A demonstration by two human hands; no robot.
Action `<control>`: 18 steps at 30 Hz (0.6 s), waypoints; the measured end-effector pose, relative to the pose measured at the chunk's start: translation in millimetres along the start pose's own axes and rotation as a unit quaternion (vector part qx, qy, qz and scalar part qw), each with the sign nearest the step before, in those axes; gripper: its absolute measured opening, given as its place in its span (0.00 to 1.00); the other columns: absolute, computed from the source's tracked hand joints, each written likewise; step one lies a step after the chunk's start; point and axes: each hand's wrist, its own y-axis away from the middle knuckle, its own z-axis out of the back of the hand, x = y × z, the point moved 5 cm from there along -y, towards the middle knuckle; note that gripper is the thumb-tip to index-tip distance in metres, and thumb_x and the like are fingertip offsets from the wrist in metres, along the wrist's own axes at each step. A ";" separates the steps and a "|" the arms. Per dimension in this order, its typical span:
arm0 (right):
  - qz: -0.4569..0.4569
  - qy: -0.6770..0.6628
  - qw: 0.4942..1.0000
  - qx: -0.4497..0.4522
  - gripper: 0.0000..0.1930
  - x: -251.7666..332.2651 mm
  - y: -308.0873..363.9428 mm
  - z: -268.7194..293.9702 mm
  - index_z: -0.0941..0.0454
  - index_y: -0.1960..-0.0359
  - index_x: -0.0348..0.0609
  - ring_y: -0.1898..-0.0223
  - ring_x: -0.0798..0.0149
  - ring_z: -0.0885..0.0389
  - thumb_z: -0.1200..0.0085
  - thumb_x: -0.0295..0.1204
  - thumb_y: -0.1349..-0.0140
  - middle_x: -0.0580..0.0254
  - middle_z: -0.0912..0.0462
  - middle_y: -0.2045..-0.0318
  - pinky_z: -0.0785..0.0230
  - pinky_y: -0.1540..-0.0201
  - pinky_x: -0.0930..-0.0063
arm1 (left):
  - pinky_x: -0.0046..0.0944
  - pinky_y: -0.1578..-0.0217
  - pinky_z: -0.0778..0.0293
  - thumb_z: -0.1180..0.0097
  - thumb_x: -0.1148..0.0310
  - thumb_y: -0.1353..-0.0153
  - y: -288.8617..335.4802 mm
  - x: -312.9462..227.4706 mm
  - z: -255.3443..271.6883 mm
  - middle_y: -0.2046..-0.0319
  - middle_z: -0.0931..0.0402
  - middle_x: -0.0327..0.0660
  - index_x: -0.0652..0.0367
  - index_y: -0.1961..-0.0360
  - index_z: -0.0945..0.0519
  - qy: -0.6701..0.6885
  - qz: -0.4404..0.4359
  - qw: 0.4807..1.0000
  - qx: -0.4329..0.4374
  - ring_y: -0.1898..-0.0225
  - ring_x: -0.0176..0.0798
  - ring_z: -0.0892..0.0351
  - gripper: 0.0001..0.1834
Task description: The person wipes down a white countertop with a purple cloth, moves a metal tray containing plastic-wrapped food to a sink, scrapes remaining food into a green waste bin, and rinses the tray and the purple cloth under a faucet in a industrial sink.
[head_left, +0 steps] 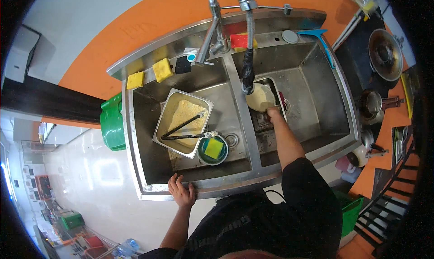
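Head view: R hand [273, 114] grips near edge of pale round bowl [259, 97] in R basin [309, 89], by spray nozzle [247, 76]; L hand [181, 193] rests empty on sink rim [226, 185]. Bowl prob. stiff, fairly light, slick if wet; best held by its edge.

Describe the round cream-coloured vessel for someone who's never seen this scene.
Find the double steel sink, then its right basin. By the black-tipped metal hose, the bare right hand grasps the round cream-coloured vessel. Its roundness distinguishes it from the straight-sided metal container beside it.
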 end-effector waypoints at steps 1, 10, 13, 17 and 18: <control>-0.014 0.037 0.998 0.053 0.23 5.4 2.0 5.6 0.28 0.45 0.30 0.59 0.48 0.18 0.48 0.27 0.42 0.43 0.19 0.58 0.28 0.59 0.51 | 0.61 0.40 0.46 0.44 0.68 0.46 -3.6 0.3 -3.1 0.43 0.37 0.58 0.64 0.48 0.31 0.009 -0.002 1.000 -0.001 0.40 0.64 0.40 0.24; 0.495 0.003 0.855 -0.158 0.17 182.6 104.5 4.1 0.25 0.45 0.39 0.50 0.57 0.21 0.48 0.27 0.35 0.51 0.20 0.52 0.31 0.46 0.67 | 0.60 0.40 0.45 0.43 0.64 0.48 -8.2 3.6 -5.5 0.43 0.35 0.55 0.62 0.48 0.28 0.023 -0.009 0.999 -0.022 0.39 0.62 0.39 0.25; 0.483 -0.125 0.862 0.089 0.15 241.9 97.2 -26.8 0.25 0.46 0.38 0.53 0.65 0.21 0.48 0.27 0.34 0.56 0.19 0.52 0.30 0.50 0.72 | 0.60 0.40 0.45 0.43 0.64 0.49 -11.3 5.0 -5.6 0.43 0.35 0.54 0.62 0.49 0.28 0.019 -0.012 0.999 -0.027 0.40 0.61 0.39 0.25; 0.500 0.046 0.824 0.261 0.19 299.7 106.0 -116.2 0.28 0.42 0.38 0.49 0.61 0.21 0.50 0.24 0.34 0.50 0.22 0.47 0.29 0.49 0.72 | 0.59 0.40 0.44 0.42 0.64 0.50 -3.9 8.6 1.7 0.43 0.34 0.54 0.61 0.49 0.28 0.016 -0.001 1.000 -0.026 0.40 0.61 0.38 0.25; 0.588 0.078 0.765 0.251 0.21 309.2 98.2 -140.2 0.29 0.41 0.39 0.47 0.56 0.22 0.48 0.25 0.36 0.46 0.25 0.44 0.30 0.47 0.68 | 0.59 0.40 0.44 0.42 0.65 0.50 -6.0 7.2 2.7 0.43 0.33 0.53 0.60 0.49 0.27 0.022 -0.002 0.999 -0.024 0.40 0.60 0.38 0.25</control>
